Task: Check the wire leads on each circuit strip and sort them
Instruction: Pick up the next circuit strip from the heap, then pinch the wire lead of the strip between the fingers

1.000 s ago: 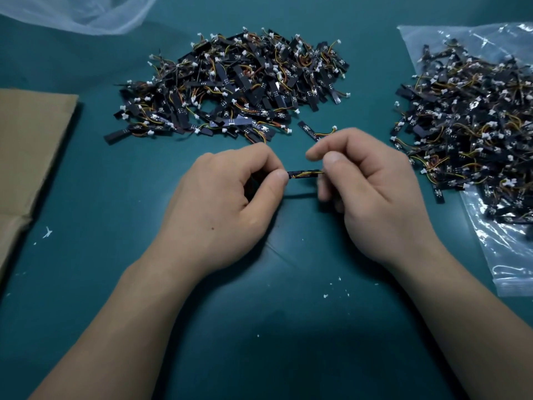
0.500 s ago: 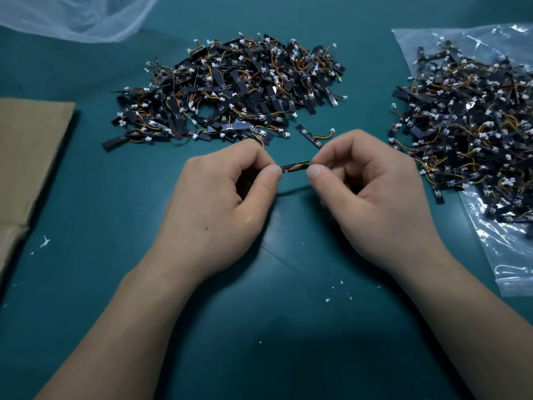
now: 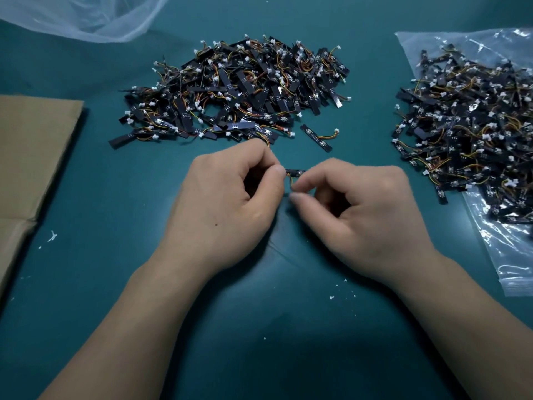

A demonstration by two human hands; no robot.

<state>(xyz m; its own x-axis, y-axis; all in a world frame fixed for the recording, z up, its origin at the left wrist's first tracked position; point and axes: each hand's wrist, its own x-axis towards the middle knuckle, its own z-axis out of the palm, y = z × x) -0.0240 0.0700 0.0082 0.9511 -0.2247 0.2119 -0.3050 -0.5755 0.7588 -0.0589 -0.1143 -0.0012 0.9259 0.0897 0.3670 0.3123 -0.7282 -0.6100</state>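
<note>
A small black circuit strip (image 3: 294,172) with thin orange and yellow wire leads sits between my two hands above the green mat. My left hand (image 3: 230,206) pinches one end of it between thumb and forefinger. My right hand (image 3: 357,212) pinches the other end, its thumb tip just below the leads. Most of the strip is hidden by my fingers. A large heap of strips (image 3: 236,90) lies beyond my hands. A second heap (image 3: 467,116) lies on a clear plastic bag (image 3: 507,249) at the right. One loose strip (image 3: 317,137) lies just past my hands.
A flattened cardboard sheet (image 3: 31,157) lies at the left edge. Crumpled clear plastic (image 3: 83,15) is at the back left. Small white flecks (image 3: 331,297) dot the green mat (image 3: 259,327) near my forearms.
The held strip has turned so its leads now hang down between my fingertips. My right thumb has dropped below it, and both hands have shifted slightly nearer each other.
</note>
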